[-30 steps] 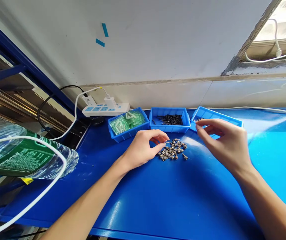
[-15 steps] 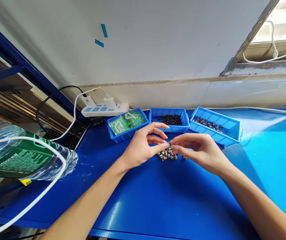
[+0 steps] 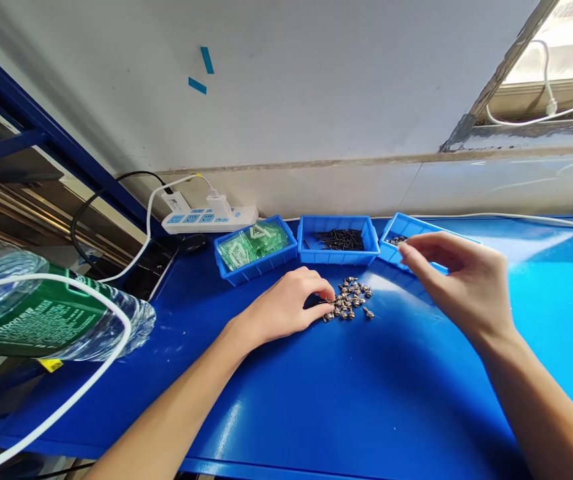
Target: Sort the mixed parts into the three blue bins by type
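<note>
My left hand (image 3: 293, 303) is at the left edge of a pile of small metal fittings (image 3: 350, 298) on the blue table (image 3: 316, 387). Its thumb and fingers close on a small metal fitting there. My right hand (image 3: 466, 280) hangs over the front of the right blue bin (image 3: 431, 225), thumb and index finger brought together. Whatever may be between those fingertips is too small to make out. Small dark metal pieces (image 3: 397, 239) show in that bin, partly hidden by the hand.
A middle bin (image 3: 339, 257) contains black screws (image 3: 341, 239); a left bin (image 3: 261, 267) contains green packets (image 3: 253, 243). Behind them lies a white power strip (image 3: 211, 220). At left, a large bottle (image 3: 56, 313) stands with a white cable (image 3: 125, 333) crossing in front.
My hands were together above the pile and have parted. The left has dropped to the pile's left side; the right has moved right to the right bin.
</note>
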Motion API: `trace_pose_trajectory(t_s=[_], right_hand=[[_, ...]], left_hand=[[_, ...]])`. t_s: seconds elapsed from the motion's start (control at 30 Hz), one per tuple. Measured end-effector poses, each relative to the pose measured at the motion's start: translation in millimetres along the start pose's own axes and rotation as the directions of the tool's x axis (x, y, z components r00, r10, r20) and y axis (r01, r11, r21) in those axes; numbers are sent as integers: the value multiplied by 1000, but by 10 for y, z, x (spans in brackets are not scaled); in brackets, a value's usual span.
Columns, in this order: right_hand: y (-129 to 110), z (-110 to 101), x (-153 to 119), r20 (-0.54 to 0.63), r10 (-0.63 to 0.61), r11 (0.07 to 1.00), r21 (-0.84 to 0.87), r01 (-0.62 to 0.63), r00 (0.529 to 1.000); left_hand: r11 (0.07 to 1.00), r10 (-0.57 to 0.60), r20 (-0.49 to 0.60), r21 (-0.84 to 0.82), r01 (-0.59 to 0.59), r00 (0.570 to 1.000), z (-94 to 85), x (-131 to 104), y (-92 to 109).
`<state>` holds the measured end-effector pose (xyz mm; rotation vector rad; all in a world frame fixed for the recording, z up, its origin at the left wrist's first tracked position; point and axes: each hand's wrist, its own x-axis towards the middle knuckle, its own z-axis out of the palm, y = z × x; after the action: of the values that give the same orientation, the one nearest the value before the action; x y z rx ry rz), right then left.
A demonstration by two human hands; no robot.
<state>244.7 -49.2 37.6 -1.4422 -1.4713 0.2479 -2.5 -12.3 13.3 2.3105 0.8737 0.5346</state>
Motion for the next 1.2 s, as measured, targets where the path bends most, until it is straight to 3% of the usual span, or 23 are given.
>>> trace_pose_trajectory(t_s=[0.1, 0.23, 0.47, 0.73, 0.97, 1.2], right_hand=[[50, -69, 57, -96, -29, 967, -253, 4, 995], [99, -56, 63, -92, -22, 941, -338, -11, 996], [59, 27, 2, -67, -150, 944, -305, 123, 986], [-59, 166, -97, 117, -209, 974, -62, 217, 971], [-79, 224, -127, 265, -94, 989, 134, 60, 960], [-147, 245, -156, 476, 3, 926, 332, -182, 880]], left_hand=[[1000, -4, 2, -1, 4, 1000, 28, 3, -14], [999, -40, -13, -29, 39, 999, 34, 7, -1], [990, -95, -96, -117, 84, 991, 60, 15, 22], [937, -189, -210, -330, 112, 959, 32, 36, 75], [861, -243, -271, -503, 78, 931, -8, 64, 95], [725, -345, -229, -681, 103, 910, -16, 72, 131]])
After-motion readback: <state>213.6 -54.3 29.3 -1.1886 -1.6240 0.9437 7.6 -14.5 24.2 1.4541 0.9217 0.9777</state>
